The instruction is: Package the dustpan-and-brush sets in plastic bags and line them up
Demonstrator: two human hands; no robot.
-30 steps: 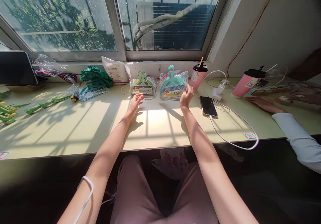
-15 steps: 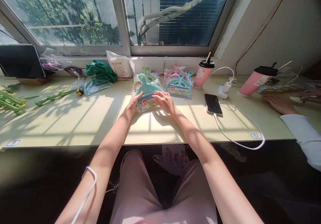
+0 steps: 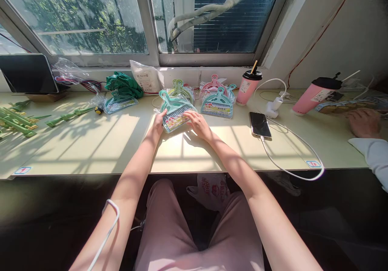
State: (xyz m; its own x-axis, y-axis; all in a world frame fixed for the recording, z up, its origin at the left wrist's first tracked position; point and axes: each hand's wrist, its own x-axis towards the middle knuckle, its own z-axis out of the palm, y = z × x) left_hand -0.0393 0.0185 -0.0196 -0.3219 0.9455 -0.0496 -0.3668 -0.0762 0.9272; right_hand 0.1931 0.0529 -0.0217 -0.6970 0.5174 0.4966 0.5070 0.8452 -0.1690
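A teal mini dustpan set in clear plastic wrap [image 3: 174, 110] lies on the pale table [image 3: 91, 141] in front of me. My left hand [image 3: 158, 122] grips its left edge and my right hand [image 3: 197, 122] holds its right edge. Behind it stands a green packaged dustpan [image 3: 181, 89]. To the right lie another teal packaged dustpan [image 3: 217, 102] and a pink one [image 3: 213, 85].
A phone [image 3: 260, 124] on a white cable [image 3: 291, 157] lies to the right, near a charger [image 3: 272, 107] and two pink cups [image 3: 247, 85] [image 3: 312, 95]. Another person's hand [image 3: 362, 122] rests far right. Green plastic pieces [image 3: 18, 119], a packaged dustpan [image 3: 118, 102], green cloth [image 3: 123, 83] and a tablet [image 3: 28, 73] sit left.
My right hand took a teal packaged dustpan from the back row and brought it toward me; both hands now hold it, tilted slightly, handle pointing left.
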